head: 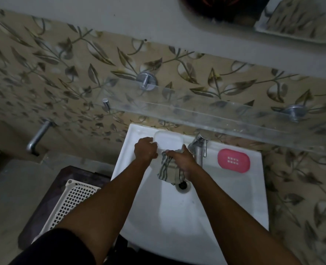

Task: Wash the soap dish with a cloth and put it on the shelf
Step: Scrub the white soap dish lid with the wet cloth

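A white rectangular soap dish [168,140] is held over the back left of the white sink [139,207]. My left hand [145,150] grips its left edge. My right hand [183,161] holds a striped grey-and-white cloth [167,169] against the dish's near edge, and the cloth hangs down toward the drain [183,185]. A clear glass shelf [206,113] on metal brackets runs along the wall above the sink.
A pink soap dish part [233,160] lies on the sink's right rim beside the metal tap [198,148]. A white plastic basket [70,199] sits on a dark stand left of the sink. A metal pipe [38,136] sticks out of the leaf-patterned wall. A mirror corner [299,18] is at top right.
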